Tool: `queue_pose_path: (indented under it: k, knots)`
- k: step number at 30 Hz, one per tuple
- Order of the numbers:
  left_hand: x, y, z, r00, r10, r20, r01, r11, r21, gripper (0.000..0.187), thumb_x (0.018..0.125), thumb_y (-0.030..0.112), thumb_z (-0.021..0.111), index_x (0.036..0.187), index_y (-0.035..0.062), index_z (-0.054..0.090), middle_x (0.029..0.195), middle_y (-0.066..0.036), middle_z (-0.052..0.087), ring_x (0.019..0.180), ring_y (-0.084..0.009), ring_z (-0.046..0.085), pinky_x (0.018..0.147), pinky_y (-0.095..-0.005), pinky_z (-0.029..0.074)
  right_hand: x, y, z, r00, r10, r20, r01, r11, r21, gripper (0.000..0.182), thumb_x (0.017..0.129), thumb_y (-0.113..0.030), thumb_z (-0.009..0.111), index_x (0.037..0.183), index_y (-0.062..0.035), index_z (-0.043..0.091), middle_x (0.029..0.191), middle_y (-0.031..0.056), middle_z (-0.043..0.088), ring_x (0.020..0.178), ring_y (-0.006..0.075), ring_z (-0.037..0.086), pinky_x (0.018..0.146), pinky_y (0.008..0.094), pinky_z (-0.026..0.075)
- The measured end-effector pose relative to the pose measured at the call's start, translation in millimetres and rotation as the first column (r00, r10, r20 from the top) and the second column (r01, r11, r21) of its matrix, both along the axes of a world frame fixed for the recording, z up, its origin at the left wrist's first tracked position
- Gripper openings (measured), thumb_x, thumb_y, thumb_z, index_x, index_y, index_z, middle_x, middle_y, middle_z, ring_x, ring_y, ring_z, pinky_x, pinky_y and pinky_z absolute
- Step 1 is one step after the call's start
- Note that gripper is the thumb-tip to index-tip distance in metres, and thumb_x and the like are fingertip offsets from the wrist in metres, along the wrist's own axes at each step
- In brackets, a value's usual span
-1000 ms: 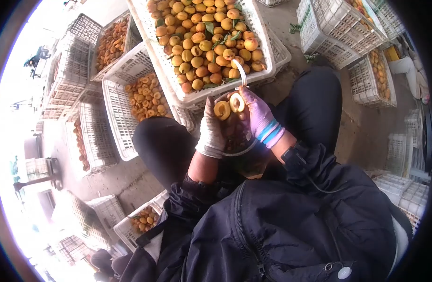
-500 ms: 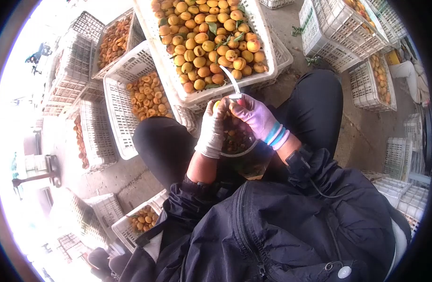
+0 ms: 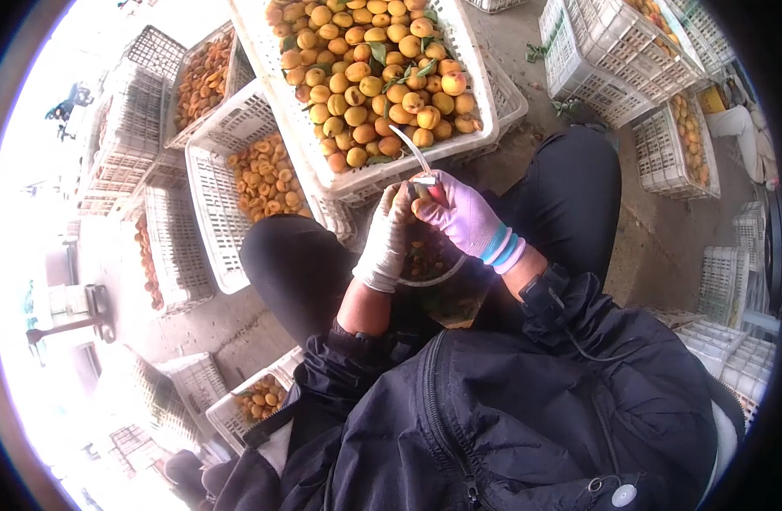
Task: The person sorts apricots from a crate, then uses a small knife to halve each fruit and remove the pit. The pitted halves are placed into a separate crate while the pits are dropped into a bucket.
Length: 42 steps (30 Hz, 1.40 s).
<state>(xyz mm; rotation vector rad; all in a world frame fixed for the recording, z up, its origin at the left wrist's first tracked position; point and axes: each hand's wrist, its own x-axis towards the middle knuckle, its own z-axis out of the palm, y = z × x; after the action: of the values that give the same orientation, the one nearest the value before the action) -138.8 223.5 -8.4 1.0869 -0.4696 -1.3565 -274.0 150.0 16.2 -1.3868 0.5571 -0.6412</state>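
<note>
My right hand [image 3: 463, 215], in a lilac glove with a blue band, is closed on a knife [image 3: 415, 147] with a red handle; its curved blade points up and left. Beside it, my left hand [image 3: 386, 243], in a whitish glove, has its fingers pressed together near the handle; what they hold is hidden. Both hands meet above a round container [image 3: 435, 280] with dark contents between my knees. Just beyond them, whole orange-yellow apricots [image 3: 367, 85] with some leaves fill a large white crate [image 3: 484, 140].
At the left, a white crate [image 3: 205, 170] holds halved apricots [image 3: 267, 180], with more stacked crates [image 3: 128, 128] behind. Crates [image 3: 599, 60] of fruit stand at the upper right, near another person's light-coloured leg [image 3: 731, 124]. A small crate [image 3: 229, 419] sits at the lower left.
The yellow fruit piece seen at my left fingertips is no longer visible. The knife has tilted slightly and shifted left, and more of its red handle shows. The view has shifted slightly.
</note>
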Motion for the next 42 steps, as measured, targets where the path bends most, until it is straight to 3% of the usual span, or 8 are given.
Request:
queue_pose_path:
  k: [17,22,26,30,32,34,39,42]
  knots:
    - [-5.9,-1.9,9.4,0.956,-0.100,-0.274,0.136,0.984,0.117,0.042,0.090,0.046,0.061,0.108,0.0084,0.063,0.081,-0.001,0.064,0.062,-0.0103,0.057,0.051,-0.0223,0.044,-0.5,3.1,-12.0,0.983,-0.150,-0.104,0.138,0.984,-0.111,0.024,0.091,-0.023,0.068,0.104,-0.0032,0.062,0.081,0.0031,0.065,0.071,0.0124,0.059,0.069,0.0277,0.049]
    - [-6.2,1.2,13.9,0.954,-0.175,-0.242,0.147,0.981,-0.129,0.037,0.090,0.038,0.062,0.107,0.0054,0.061,0.078,-0.001,0.062,0.062,-0.0104,0.056,0.053,-0.0216,0.044,0.2,1.0,7.0,0.990,-0.134,0.032,0.108,0.899,0.424,0.015,0.093,-0.018,0.065,0.104,-0.0078,0.062,0.078,-0.0060,0.057,0.057,0.0019,0.044,0.050,0.0170,0.036]
    - [-2.9,7.4,-9.3,0.946,-0.074,0.315,0.036,0.992,0.125,0.038,0.088,0.026,0.069,0.116,0.0060,0.055,0.085,-0.004,0.061,0.073,-0.0107,0.057,0.066,-0.0246,0.049,3.5,-10.2,-0.9,0.960,-0.271,-0.076,0.271,0.817,0.508,0.009,0.092,-0.015,0.065,0.097,-0.0080,0.061,0.073,-0.0058,0.054,0.053,0.0036,0.044,0.047,0.0191,0.035]
    - [6.9,17.7,-19.0,0.743,-0.255,0.619,0.030,0.936,0.351,0.053,0.088,0.042,0.064,0.124,0.0062,0.048,0.102,-0.027,0.065,0.098,-0.0370,0.063,0.085,-0.0399,0.048,24.3,-25.6,-2.3,0.942,-0.246,-0.228,0.317,0.874,0.369,0.011,0.091,-0.015,0.067,0.097,-0.0083,0.061,0.071,-0.0063,0.052,0.052,0.0035,0.043,0.047,0.0185,0.036]
    - [7.8,18.6,-12.5,0.783,-0.230,0.577,0.022,0.939,0.344,0.055,0.090,0.046,0.060,0.126,0.0071,0.046,0.102,-0.026,0.065,0.097,-0.0359,0.064,0.085,-0.0398,0.048,65.3,-26.3,24.8,0.991,-0.053,-0.122,0.095,0.923,0.374,0.022,0.088,-0.020,0.070,0.102,-0.0050,0.061,0.075,-0.0034,0.055,0.058,0.0061,0.050,0.053,0.0203,0.042]
    - [12.3,19.2,-49.8,0.871,-0.044,0.490,-0.010,0.994,0.108,0.057,0.094,0.046,0.058,0.134,0.0086,0.040,0.097,-0.003,0.061,0.078,-0.0119,0.057,0.067,-0.0238,0.047,121.9,-28.9,40.0,0.984,-0.158,-0.081,0.142,0.974,-0.179,0.036,0.085,-0.025,0.074,0.108,-0.0020,0.060,0.080,0.0002,0.058,0.070,0.0098,0.058,0.061,0.0236,0.049]
    - [21.8,14.7,-19.2,0.963,0.149,-0.226,-0.140,0.989,0.052,0.055,0.093,0.058,0.051,0.120,0.0100,0.052,0.087,-0.004,0.062,0.072,-0.0145,0.059,0.059,-0.0264,0.047,148.5,-43.0,69.6,0.980,-0.199,0.025,0.200,0.971,-0.128,0.033,0.085,-0.025,0.074,0.105,-0.0020,0.062,0.084,0.0024,0.064,0.076,0.0104,0.059,0.071,0.0244,0.050]
    - [19.8,12.9,29.8,0.932,0.225,-0.285,-0.194,0.972,0.131,0.064,0.088,0.071,0.046,0.107,0.0104,0.056,0.071,-0.002,0.054,0.052,-0.0148,0.045,0.048,-0.0298,0.037,93.7,-40.0,60.4,0.975,-0.217,0.049,0.206,0.964,0.170,0.015,0.090,-0.019,0.069,0.097,-0.0057,0.067,0.074,-0.0058,0.059,0.067,0.0042,0.052,0.060,0.0202,0.046]
